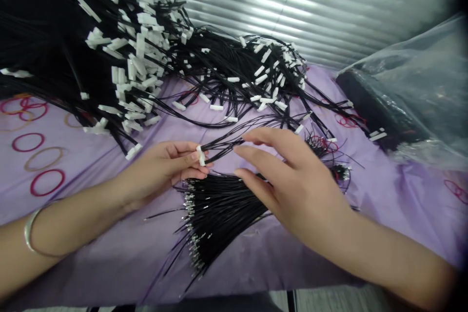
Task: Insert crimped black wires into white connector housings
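Observation:
My left hand (179, 161) pinches a small white plastic connector (201, 155) between thumb and fingers. Several thin black wires (226, 145) run from the connector to the right, passing behind my other hand. My right hand (288, 180) hovers over those wires with its fingers apart, holding nothing that I can see. Beneath both hands lies a fanned bundle of loose black wires (223, 214) with shiny metal terminals at their left ends. My right hand covers part of this bundle.
A big heap of black wires with white connectors (139, 58) rises at the back left, and another wire pile (270, 68) lies at the back middle. Rubber bands (47, 183) are scattered on the purple cloth (120, 263). A clear plastic bag (420, 102) stands at the right.

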`<state>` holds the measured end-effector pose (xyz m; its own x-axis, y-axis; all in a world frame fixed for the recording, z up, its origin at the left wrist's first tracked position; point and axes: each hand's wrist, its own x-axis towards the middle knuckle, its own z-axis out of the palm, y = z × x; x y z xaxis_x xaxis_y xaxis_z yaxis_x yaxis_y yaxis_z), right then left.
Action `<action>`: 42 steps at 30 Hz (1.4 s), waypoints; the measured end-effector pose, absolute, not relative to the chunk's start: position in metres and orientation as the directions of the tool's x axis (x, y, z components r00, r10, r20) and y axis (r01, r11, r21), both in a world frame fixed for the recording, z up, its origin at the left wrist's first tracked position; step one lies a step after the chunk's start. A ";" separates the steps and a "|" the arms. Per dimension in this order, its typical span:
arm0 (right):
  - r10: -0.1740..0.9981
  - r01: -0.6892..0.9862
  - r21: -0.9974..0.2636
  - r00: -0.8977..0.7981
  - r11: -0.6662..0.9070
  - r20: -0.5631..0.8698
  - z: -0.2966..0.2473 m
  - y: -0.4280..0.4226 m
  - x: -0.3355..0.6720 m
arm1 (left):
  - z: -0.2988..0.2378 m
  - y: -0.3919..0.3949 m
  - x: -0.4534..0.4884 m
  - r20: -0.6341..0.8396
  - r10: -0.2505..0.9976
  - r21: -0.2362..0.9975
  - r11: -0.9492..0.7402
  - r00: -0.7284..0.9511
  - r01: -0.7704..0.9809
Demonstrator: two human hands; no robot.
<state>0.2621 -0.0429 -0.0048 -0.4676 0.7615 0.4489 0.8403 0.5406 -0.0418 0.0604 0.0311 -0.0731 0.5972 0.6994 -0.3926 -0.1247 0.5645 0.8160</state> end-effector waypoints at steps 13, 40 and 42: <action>0.898 0.802 -0.424 -0.434 0.421 0.071 -0.020 -0.032 0.262 | -0.069 0.031 0.059 -0.442 0.684 0.792 0.601 0.580 -0.105; 0.715 0.751 -0.104 -0.564 0.652 0.412 -0.044 -0.017 0.256 | -0.066 0.029 0.061 -0.381 0.684 0.902 0.424 0.622 0.086; 0.731 0.757 -0.130 -0.548 0.640 0.407 -0.044 -0.017 0.256 | -0.066 0.029 0.061 -0.375 0.683 0.907 0.412 0.627 0.094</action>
<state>0.2560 -0.0171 -0.0443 -0.5483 0.7308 0.4066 0.7572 0.6402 -0.1296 0.0610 0.0288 -0.0661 0.6268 0.6830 -0.3749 0.0937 0.4116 0.9065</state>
